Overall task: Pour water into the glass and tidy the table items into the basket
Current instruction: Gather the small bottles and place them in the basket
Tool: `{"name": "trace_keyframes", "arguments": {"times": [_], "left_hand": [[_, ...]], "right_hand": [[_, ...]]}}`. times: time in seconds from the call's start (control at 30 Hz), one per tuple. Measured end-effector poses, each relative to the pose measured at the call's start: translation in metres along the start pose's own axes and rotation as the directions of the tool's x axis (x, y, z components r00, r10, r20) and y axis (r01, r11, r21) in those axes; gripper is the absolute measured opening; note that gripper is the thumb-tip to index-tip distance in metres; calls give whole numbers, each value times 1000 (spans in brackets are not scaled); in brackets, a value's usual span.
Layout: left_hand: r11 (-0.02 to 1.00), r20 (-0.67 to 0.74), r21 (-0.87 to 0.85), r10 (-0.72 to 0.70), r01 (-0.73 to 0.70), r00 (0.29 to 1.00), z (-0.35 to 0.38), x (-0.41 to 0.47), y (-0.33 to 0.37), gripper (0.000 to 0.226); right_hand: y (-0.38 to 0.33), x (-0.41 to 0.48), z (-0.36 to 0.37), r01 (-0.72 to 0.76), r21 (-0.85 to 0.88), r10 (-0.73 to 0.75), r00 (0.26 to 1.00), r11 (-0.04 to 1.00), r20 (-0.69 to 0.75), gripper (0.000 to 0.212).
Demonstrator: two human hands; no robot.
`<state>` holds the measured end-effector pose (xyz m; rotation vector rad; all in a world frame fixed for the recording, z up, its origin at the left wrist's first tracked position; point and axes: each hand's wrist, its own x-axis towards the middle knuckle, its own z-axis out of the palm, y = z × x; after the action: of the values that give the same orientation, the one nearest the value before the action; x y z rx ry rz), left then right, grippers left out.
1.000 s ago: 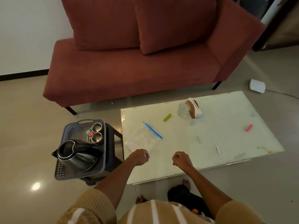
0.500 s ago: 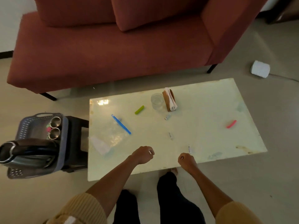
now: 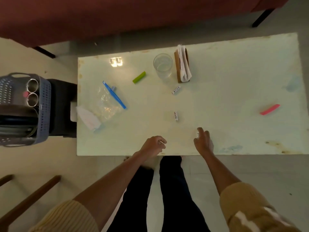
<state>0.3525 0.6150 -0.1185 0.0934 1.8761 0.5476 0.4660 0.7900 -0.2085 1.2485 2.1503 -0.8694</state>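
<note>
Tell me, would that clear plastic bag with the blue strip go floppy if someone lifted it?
Probably floppy: the clear bag lies crumpled and flat on the table. Likely light, being thin see-through film. Its blue strip looks straight, so perhaps the stiffest place to hold.

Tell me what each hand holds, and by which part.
Left hand pinches a small white item, only its tip showing. Right hand reaches a small packet on the table; a grip cannot be told.
</note>
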Motion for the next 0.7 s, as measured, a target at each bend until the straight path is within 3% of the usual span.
{"name": "trace_keyframes", "arguments": {"times": [0.13,0.3,0.43,0.53,0.7], "left_hand": [[1000,-11,0,-30,30,999,4,5,-7,23],[998,-51,-63,-21,18,998,-2,3,0,25],[965,-162,-263,-26,-18,986,-4,5,14,27],[880,-136,-475,-53,-18,989,-7,3,21,20],[867,-196,-498,-87,-23,977,-18,12,5,24]], "right_hand": [[-4,1,2,64,-4,-64,990,998,-122,38],[-45,-13,-8,176,292,-139,980,940,-143,31],[-85,-46,-8,245,522,-301,953,817,23,27],[-107,-67,-7,234,600,-376,918,765,122,36],[-122,-58,-6,192,608,-435,856,770,281,47]]}}
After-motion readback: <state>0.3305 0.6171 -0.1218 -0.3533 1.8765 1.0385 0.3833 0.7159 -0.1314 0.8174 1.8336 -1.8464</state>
